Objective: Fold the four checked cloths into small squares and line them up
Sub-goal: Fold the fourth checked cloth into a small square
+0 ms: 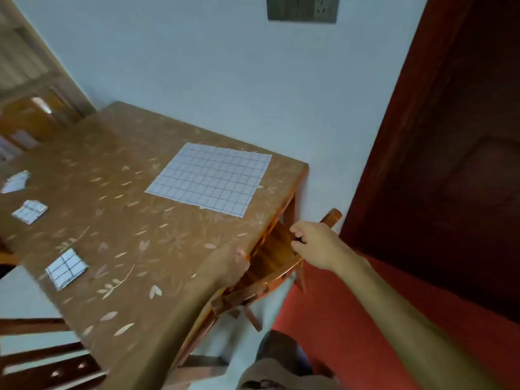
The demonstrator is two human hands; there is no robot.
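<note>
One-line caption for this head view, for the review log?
Both hands, left and right, grip a wooden chair at the table edge; three folded checked cloths lined up, one unfolded cloth remaining.

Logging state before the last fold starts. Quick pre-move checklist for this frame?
1. Three folded cloths on the table, near, middle, far: ok.
2. Those three in a line: roughly, ok.
3. Fourth cloth lies flat, unfolded, fully on the table: ok.
4. Right hand free for folding: not ok, it grips the chair back.
5. Left hand free: cannot tell, blurred at the table edge by the chair.
6. Chair clear of the table: not ok, tucked under the edge.
</note>
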